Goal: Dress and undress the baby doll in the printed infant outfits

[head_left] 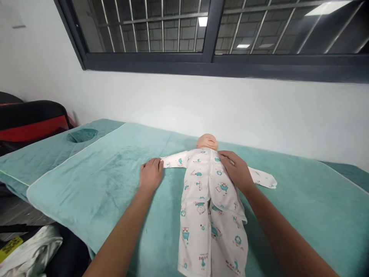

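A baby doll (207, 142) lies on its back, dressed in a white outfit (198, 181) printed with small teal and red figures. My left hand (151, 174) is closed around the cuff end of the sleeve (175, 159) on the left of the view; the cuff itself is hidden by my fingers. On the other side, my right hand (235, 167) rests on the upper chest and shoulder of the outfit, fingers stretched out. Beyond its wrist the other sleeve (263, 178) lies stretched out, and no doll hand shows at its end.
A teal cover (103, 184) is spread over a padded bed with a round hole (82, 135) at its left end. Behind stands a white wall (173, 100) below a barred window (161, 61). A black-and-red chair (31, 119) and crumpled white cloth (37, 250) are at left.
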A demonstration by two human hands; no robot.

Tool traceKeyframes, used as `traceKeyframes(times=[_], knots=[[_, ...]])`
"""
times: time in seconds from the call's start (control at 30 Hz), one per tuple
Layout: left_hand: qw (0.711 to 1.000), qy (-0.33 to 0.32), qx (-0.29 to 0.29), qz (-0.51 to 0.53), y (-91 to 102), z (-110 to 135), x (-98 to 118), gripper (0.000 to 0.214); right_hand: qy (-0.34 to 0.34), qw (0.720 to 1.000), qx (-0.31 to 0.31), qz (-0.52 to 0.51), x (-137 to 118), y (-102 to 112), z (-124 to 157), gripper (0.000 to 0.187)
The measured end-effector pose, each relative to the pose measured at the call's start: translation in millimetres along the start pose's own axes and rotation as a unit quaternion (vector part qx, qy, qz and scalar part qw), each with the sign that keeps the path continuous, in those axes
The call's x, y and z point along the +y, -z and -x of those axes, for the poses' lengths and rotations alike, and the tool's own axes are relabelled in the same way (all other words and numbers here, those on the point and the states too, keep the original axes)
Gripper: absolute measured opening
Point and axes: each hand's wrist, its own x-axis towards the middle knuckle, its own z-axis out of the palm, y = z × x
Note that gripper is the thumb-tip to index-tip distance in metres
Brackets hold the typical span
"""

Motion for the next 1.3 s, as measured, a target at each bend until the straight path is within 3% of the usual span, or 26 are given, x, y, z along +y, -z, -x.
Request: traceKeyframes(times=[0.13,0.33,0.43,0.53,0.63,0.73,0.87,0.97,1.07,1.17,1.3], knots=[[1.000,0.003,0.001,-0.002,-1.7,-2,-1,0.035,-0.032,0.997,-0.054,0.048,-26,-16,-30,0.028],[1.000,0.011,0.001,0.001,-2.8,-3,-1,0.035,-0.083,0.992,-0.080,0.045,-30,-26,-44,0.021],[1.000,0.016,-0.002,0.007,-3.1,-3,-2,0.035,-0.090,0.994,-0.051,0.029,-26,-31,-42,0.022],[1.000,0.023,-0.006,0.020,-2.9,-4,-2,0.036,-0.036,0.998,-0.006,0.050,-23,-33,-32,0.028],[0.999,0.032,-0.002,0.038,0.1,-4,-3,0.036,0.035,0.997,-0.011,0.068,-26,-29,-1,0.034],[0.998,0.039,0.014,0.057,8.5,7,0,0.036,0.081,0.994,-0.044,0.065,-33,-19,53,0.042],[0.984,0.002,0.039,0.175,25.6,55,16,0.031,0.085,0.990,-0.090,0.067,-37,-1,135,0.052],[0.943,-0.019,-0.025,0.332,37.9,102,35,0.028,0.058,0.994,-0.080,0.055,-39,10,183,0.051],[0.915,-0.031,-0.087,0.393,45.6,130,52,0.035,0.041,0.996,-0.058,0.049,-44,17,219,0.050],[0.924,-0.038,-0.086,0.371,47.2,133,61,0.040,0.052,0.996,-0.053,0.048,-52,20,248,0.050],[0.942,-0.064,-0.052,0.325,44.3,125,64,0.030,0.079,0.995,-0.040,0.042,-64,18,274,0.053]])
